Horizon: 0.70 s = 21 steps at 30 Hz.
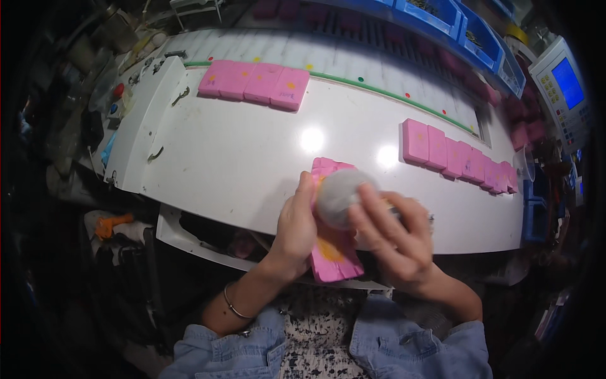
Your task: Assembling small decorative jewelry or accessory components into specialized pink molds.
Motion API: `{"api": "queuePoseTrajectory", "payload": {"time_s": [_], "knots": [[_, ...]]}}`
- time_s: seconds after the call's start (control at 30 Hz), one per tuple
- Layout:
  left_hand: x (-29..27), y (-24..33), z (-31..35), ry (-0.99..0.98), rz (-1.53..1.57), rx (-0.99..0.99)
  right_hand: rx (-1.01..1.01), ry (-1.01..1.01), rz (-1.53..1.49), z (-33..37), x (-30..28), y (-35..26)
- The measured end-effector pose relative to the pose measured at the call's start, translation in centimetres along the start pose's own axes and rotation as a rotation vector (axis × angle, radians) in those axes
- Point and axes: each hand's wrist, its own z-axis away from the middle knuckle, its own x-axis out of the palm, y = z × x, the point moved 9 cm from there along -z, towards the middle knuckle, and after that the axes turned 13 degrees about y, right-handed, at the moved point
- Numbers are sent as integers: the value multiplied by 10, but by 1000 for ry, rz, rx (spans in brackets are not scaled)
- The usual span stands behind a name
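My left hand [297, 224] grips the side of an opened pink rubber mould [334, 268], its thumb up along the left edge. A yellow-orange patch shows on the mould's upper face. My right hand [401, 243] has its fingers closed on a round grey pouch [341, 196], which is smeared by motion. The pouch covers the middle of the mould; whether it touches the surface I cannot tell. Behind the right fingers is a small dark and yellowish bit I cannot make out.
Pink blocks [252, 82] stand in a row at the back left of the white table [233, 158]. Another row of pink blocks [442, 151] runs along the right. Blue bins [442, 19] hang at the back, and a keypad device with a blue screen [567, 83] stands far right.
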Motion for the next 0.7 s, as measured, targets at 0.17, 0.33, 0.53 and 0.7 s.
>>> {"api": "queuePoseTrajectory", "payload": {"time_s": [0.17, 0.33, 0.53, 0.7], "knots": [[-5, -5, -2, 40, 20, -37, -53, -167, 25, 0, 12, -5], [3, -10, -3, -6, 101, -92, -92, -77, 102, 8, 9, -10], [-4, 3, -1, -24, -7, 151, 122, -195, -139, -3, 5, 8], [4, 34, 9, -61, -74, 517, 257, -120, -224, 1, -12, 5]]}}
